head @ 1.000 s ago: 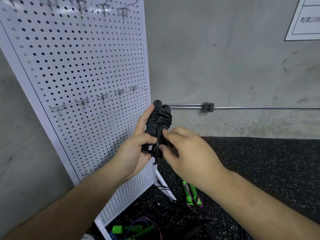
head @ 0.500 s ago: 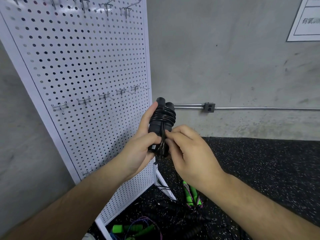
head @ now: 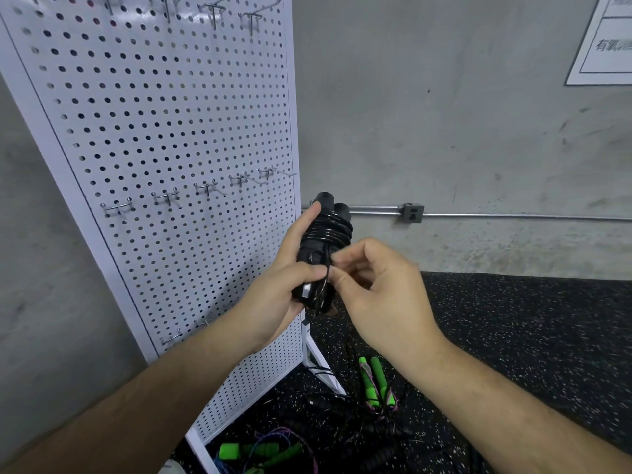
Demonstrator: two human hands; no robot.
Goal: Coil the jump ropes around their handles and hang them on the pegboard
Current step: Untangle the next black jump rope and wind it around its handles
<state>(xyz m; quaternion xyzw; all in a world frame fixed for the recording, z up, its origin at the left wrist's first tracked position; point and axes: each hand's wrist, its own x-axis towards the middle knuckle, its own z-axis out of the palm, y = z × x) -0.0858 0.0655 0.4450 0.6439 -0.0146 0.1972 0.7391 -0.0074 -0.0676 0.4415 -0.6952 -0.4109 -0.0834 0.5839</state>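
- Noted at centre, held upright in the air just before the right edge of the white pegboard (head: pixel 171 114): black jump rope (head: pixel 325 234), two handles side by side, glossy cord wound in tight turns round their upper half, one strand running down the front.
- Left hand (head: pixel 277 295) clamped round the bundle from the left, thumb across the lower front, forefinger stretched up its side.
- Right hand (head: pixel 379 295) pinching the down-running strand between thumb and forefinger at mid-height; remaining fingers loosely curled.
- Against one second ago: right fingertips higher on the bundle, lower handle ends more exposed; bundle and left hand much where they were.
- Around, left to right: a row of metal hooks (head: pixel 167 197) on the pegboard; green-handled ropes (head: pixel 376 384) among tangled black ropes (head: pixel 342 429) on the speckled floor (head: pixel 513 336) at the pegboard's foot; conduit (head: pixel 513 216) with a junction box (head: pixel 412 213) along the grey wall (head: pixel 444 131); a sign (head: pixel 605 39) top right, cut by the frame.
- Rear and lower sides of the bundle hidden by both hands; cord's free end not discernible.
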